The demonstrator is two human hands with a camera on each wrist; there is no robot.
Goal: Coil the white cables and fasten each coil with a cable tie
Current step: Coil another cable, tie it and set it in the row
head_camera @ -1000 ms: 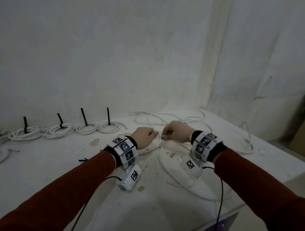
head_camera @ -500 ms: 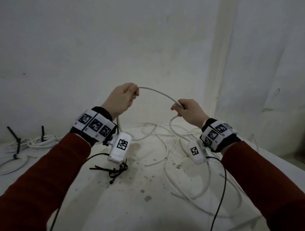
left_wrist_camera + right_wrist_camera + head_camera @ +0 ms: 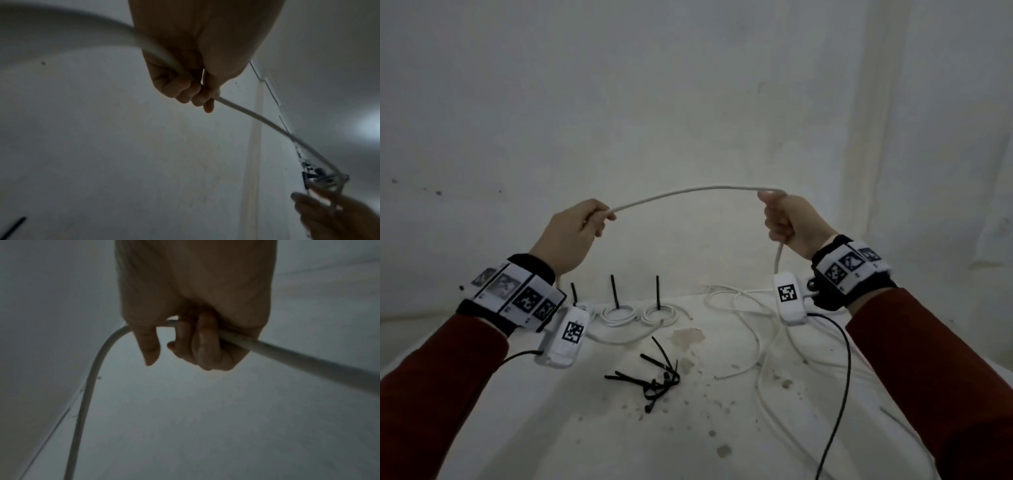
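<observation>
Fingers of left hand and right hand curl tight round white cable — arched between.

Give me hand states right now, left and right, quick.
Left hand: closed, fingers curled round the white cable.
Right hand: closed, gripping the same cable further along; the span arcs between both hands.

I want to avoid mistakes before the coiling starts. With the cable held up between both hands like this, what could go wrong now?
1. The white cable trails from the right hand into loose cables on the table; pulling might tangle them.
2. The dragged slack could sweep the black cable ties away or disturb the finished coils.
3. The left hand grips near the cable's end, so it may slip out.
</observation>
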